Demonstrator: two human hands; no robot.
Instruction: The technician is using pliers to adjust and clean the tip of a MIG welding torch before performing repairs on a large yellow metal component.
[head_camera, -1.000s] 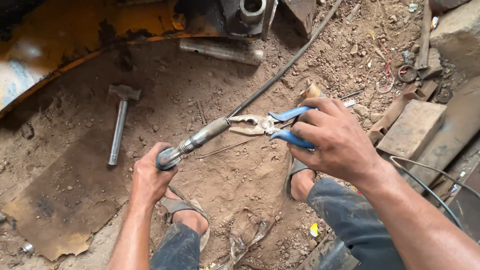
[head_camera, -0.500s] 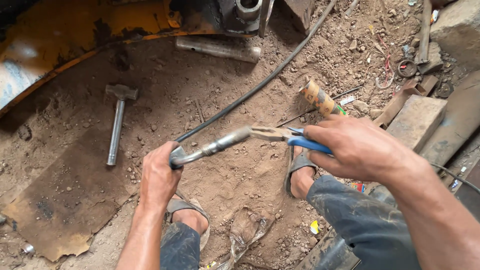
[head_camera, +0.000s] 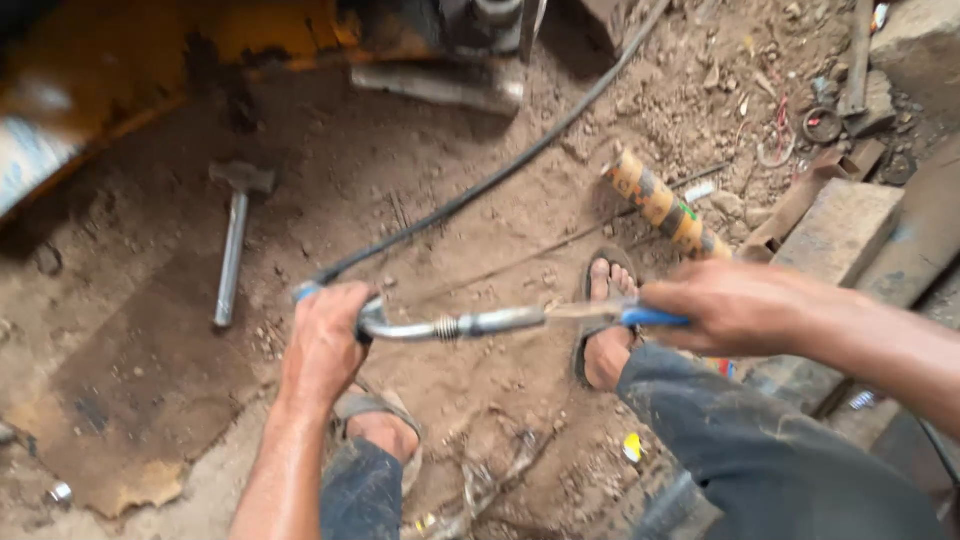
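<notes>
1. One left hand (head_camera: 325, 340), fist clamped on the bent end of a metal cable fitting (head_camera: 455, 325), held level above the dirt ground (head_camera: 480, 240).
2. One right hand (head_camera: 735, 305), closed on blue-handled pliers (head_camera: 625, 315) whose nose meets the fitting's other end.
3. One black cable (head_camera: 500, 175), running from the left fist up across the dirt.
4. One hammer (head_camera: 235, 235), lying left, well apart.
5. One striped tube (head_camera: 665, 205), beside a sandalled foot (head_camera: 605, 330).

Dirt-floored repair yard: hammer (head_camera: 232, 240), scrap metal (head_camera: 840, 225).
</notes>
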